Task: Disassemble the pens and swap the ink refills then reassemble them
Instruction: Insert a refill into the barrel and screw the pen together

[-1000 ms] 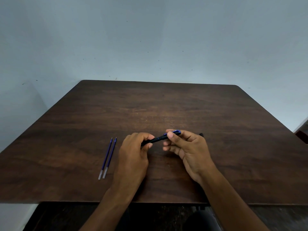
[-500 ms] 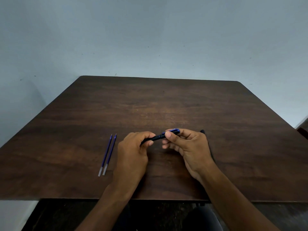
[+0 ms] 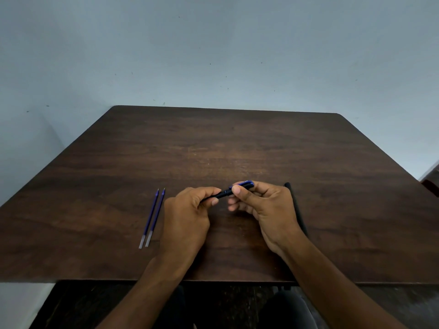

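A black pen (image 3: pixel 225 192) with a blue clip end is held above the table between both hands. My left hand (image 3: pixel 187 217) grips its lower, left end, and my right hand (image 3: pixel 266 207) pinches the blue clip end between thumb and fingers. Two blue ink refills (image 3: pixel 152 218) lie side by side on the table, left of my left hand, tips pointing away from me. Another black pen (image 3: pixel 297 207) lies on the table, partly hidden behind my right hand and wrist.
The dark wooden table (image 3: pixel 237 143) reaches a pale blue wall at the back. Its front edge runs just under my forearms. A dark object shows at the right edge (image 3: pixel 431 186).
Both hands and the pen stay in nearly the same place. The hands have drawn slightly closer together along the pen; the refills have not moved.
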A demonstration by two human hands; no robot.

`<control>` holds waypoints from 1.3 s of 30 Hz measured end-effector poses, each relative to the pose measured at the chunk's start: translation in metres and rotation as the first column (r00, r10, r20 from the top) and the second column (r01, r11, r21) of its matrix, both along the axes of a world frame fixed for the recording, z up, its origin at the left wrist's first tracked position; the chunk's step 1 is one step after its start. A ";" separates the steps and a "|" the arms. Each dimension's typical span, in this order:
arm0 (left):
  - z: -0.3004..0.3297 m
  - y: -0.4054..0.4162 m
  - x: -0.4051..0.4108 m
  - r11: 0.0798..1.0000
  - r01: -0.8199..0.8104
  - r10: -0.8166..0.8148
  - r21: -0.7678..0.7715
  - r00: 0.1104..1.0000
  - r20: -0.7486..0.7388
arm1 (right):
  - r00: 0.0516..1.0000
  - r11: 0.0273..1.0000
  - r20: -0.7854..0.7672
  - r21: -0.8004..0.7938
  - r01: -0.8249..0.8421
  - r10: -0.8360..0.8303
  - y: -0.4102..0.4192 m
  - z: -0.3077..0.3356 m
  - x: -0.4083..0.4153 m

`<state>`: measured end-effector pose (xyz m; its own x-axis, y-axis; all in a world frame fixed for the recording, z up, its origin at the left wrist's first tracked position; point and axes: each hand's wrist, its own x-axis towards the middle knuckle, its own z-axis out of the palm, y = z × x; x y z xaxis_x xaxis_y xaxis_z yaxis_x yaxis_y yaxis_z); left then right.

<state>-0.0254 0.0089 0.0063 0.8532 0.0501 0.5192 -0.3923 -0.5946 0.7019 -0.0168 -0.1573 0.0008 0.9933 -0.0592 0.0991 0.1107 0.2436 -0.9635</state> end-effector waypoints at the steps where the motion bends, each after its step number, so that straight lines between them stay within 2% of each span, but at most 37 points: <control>1: 0.000 -0.001 0.000 1.000 -0.002 0.002 -0.002 1.000 -0.003 | 1.000 1.000 0.005 0.001 0.008 -0.008 0.001 0.000 0.000; 10: 0.005 -0.007 -0.007 0.997 0.060 -0.062 0.041 0.998 0.030 | 0.997 0.994 -0.033 0.081 -0.070 0.073 -0.001 0.004 -0.001; 14: 0.009 -0.008 -0.013 0.971 0.089 -0.117 0.222 0.986 0.118 | 0.993 0.981 -0.106 0.189 -0.031 0.052 -0.002 0.008 -0.001; 16: 0.009 -0.007 -0.014 0.965 0.109 -0.138 0.241 0.985 0.108 | 0.989 0.977 -0.149 0.210 0.034 -0.003 -0.003 0.010 0.000; 18: 0.008 -0.005 -0.013 0.972 0.116 -0.135 0.206 0.988 0.081 | 0.984 0.993 -0.169 0.091 0.076 -0.060 -0.007 0.013 -0.003; 20: 0.007 -0.003 -0.010 0.978 0.111 -0.122 0.176 0.991 0.054 | 0.982 0.987 -0.159 -0.139 0.084 -0.106 -0.011 0.021 -0.008; 23: 0.006 0.000 -0.006 0.985 0.108 -0.109 0.136 0.994 0.006 | 0.969 0.876 -0.100 -0.456 0.159 -0.228 -0.022 0.037 -0.016; 26: 0.005 -0.002 -0.005 0.989 0.106 -0.105 0.103 0.994 -0.019 | 0.930 0.654 0.024 -0.704 0.276 -0.367 -0.044 0.051 -0.019; 28: 0.004 -0.004 -0.004 0.986 0.114 -0.115 0.119 0.993 0.000 | 0.900 0.507 0.075 -0.805 0.308 -0.429 -0.054 0.054 -0.019; 30: 0.002 -0.005 -0.003 0.981 0.122 -0.125 0.151 0.992 0.011 | 0.878 0.398 0.080 -0.869 0.293 -0.472 -0.055 0.051 -0.019; 34: 0.001 -0.005 -0.003 0.972 0.131 -0.136 0.194 0.991 0.015 | 0.868 0.272 0.043 -0.941 0.202 -0.495 -0.044 0.035 -0.021; 39: 0.001 -0.006 -0.003 0.970 0.134 -0.139 0.201 0.990 0.008 | 0.853 0.099 0.150 -0.969 0.228 -0.501 -0.034 0.026 -0.024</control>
<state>-0.0286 0.0033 0.0075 0.8332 -0.1724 0.5254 -0.4932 -0.6614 0.5651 -0.0405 -0.1914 0.0271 0.8800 -0.4180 0.2256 -0.3030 -0.8598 -0.4111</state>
